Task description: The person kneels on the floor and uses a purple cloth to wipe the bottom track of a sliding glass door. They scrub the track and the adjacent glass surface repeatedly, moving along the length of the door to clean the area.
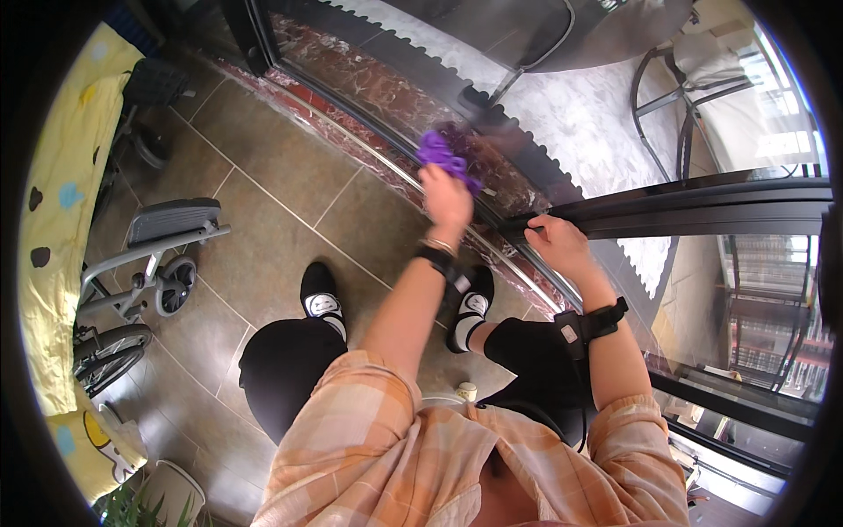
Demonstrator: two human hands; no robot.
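My left hand (449, 201) holds a purple cloth (444, 155), slightly blurred, against the lower part of a glass panel (395, 85). A dark reddish reflection shows in the glass beside the cloth. Further right, my right hand (560, 247) has its fingers curled at the end of a black door frame (658, 207). Below both hands, a metal floor track (369, 150) runs along a red marbled stone sill (316, 118). Black straps with small devices sit on both wrists.
At left stands a wheelchair with a footrest (174, 221) and a small caster (176, 286), partly under a yellow patterned cloth (79, 197). A bin-like container (172, 491) and green leaves (135, 510) are at lower left. Chairs (685, 99) show behind the glass.
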